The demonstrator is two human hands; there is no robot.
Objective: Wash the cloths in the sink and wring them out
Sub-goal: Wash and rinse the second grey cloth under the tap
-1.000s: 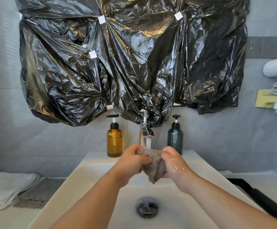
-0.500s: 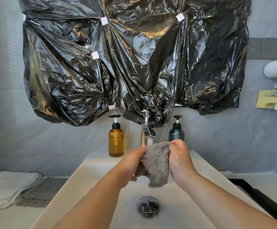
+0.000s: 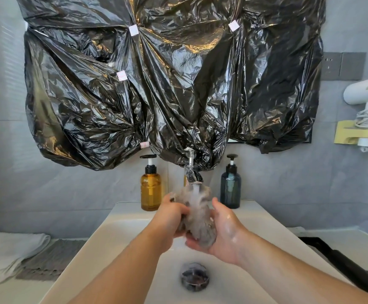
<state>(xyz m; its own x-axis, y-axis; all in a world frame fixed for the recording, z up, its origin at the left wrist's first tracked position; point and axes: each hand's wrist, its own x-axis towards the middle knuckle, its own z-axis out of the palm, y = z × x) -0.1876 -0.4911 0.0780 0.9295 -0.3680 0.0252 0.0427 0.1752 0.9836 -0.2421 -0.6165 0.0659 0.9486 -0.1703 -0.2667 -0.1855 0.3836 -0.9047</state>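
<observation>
Cloth: a sodden grey cloth, bunched into a lump, is held between both sets of fingers above the basin, its top directly under the running water.
Left hand: the left hand grips the cloth's left side, fingers curled tightly into the fabric.
Right hand: the right hand, wet and shiny, cups the cloth from below and from the right; its fingers curl in under the lump, and the thumb points up just beside it.
Tap: a chrome tap stands just above and beyond the fingers, its stream falling onto the cloth between the hands.
Sink: a white sink lies beneath the fingers, with its dark round drain straight below the cloth and nearer the camera.
Bottles: an amber pump bottle stands beyond the left fingers, a dark blue pump bottle beyond the right thumb, both on the sink's back ledge.
Counter: well to the left of the left hand lie a folded white towel and, closer to the sink, a grey ribbed cloth.
Wall: crumpled black plastic sheeting hangs high above the hands; a white hair dryer sits in a holder far to the right.
</observation>
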